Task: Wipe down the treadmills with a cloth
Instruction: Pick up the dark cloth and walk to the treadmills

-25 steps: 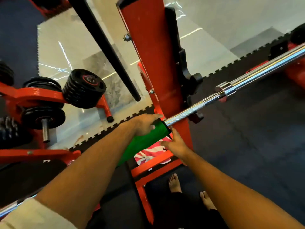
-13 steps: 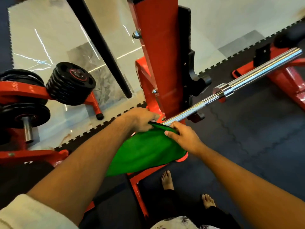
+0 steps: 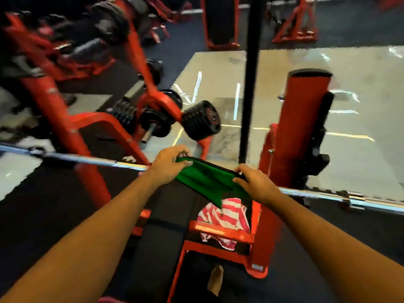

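Both hands, left (image 3: 168,164) and right (image 3: 254,182), pinch the green cloth (image 3: 205,180) stretched over the bar (image 3: 87,159) mid-scene; step: wiping the bar, likely; next, slide cloth along it, grip kept firm.

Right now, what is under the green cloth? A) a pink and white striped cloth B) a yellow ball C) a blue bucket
A: the pink and white striped cloth lies on the red frame just below the green cloth, which the left hand and right hand hold.
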